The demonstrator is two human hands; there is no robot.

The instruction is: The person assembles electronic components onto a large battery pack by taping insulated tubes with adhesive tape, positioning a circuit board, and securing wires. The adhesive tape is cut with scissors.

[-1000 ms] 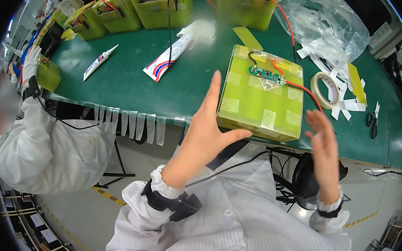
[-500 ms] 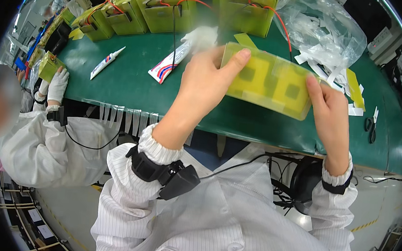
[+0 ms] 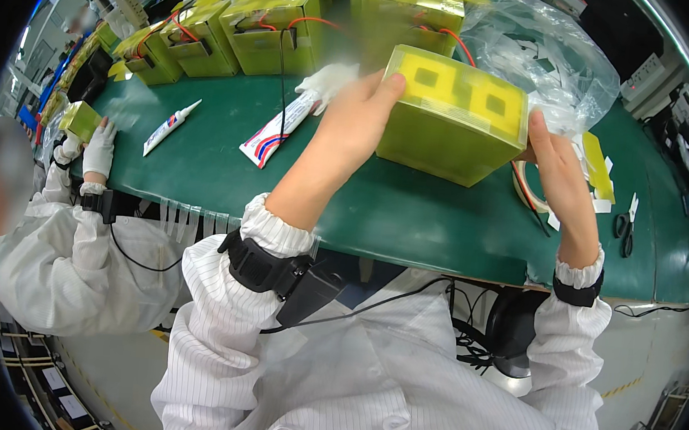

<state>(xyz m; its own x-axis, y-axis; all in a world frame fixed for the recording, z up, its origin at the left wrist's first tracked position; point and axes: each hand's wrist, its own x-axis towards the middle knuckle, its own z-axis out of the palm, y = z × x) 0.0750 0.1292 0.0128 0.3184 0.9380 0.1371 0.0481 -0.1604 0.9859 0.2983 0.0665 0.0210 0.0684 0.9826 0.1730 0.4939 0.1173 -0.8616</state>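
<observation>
Left hand (image 3: 341, 137) has its fingers clamped on the yellow-green block's (image 3: 446, 134) left end, right hand (image 3: 563, 173) fingers on its right. Block's over the counter (image 3: 296, 211), square-marked face up; can't tell if base touches. Tape roll (image 3: 519, 186) near right hand, scissors (image 3: 626, 227) farther right.

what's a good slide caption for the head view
Left hand and right hand hold a yellow-green block at a green table.
</observation>
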